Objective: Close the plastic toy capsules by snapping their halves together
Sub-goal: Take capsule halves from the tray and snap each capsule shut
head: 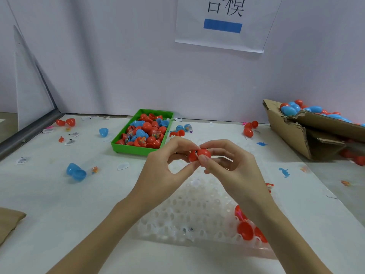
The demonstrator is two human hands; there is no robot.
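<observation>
Two hands, left [164,169] and right [233,167], each grip-pinch one red capsule [199,154] above one green tray [126,150]

White table [49,204] bearing a green tray [120,144] of red and blue capsule halves at centre, a torn cardboard box [292,135] of capsules at right, a white perforated plastic sheet [187,210] in front, an open blue capsule [76,172] at left, and scattered paper labels.
</observation>
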